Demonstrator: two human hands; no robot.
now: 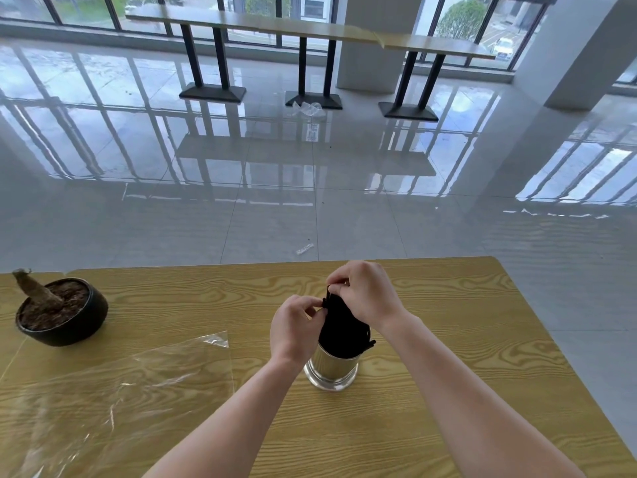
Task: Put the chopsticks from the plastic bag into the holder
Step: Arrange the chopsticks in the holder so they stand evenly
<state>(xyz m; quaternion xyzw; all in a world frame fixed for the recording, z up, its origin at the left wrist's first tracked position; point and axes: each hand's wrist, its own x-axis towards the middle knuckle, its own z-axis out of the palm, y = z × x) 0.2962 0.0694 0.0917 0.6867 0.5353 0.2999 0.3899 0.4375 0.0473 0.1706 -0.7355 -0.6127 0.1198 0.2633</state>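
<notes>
2 hands pinched the tops of the black chopsticks [339, 326], which stood bunched in the steel holder [331, 369]: left hand [295, 327] and right hand [363, 294] just above it. The plastic bag [113, 391] lay flat left of the holder. An uneven push could have tipped the holder, I judged.

The single head-worn wide-angle view looks forward and down from above the near edge of the wooden table [448, 339], close over it, taking in glossy floor beyond the table's far edge and, perhaps bent by the lens, windows [86, 10] well past it.
</notes>
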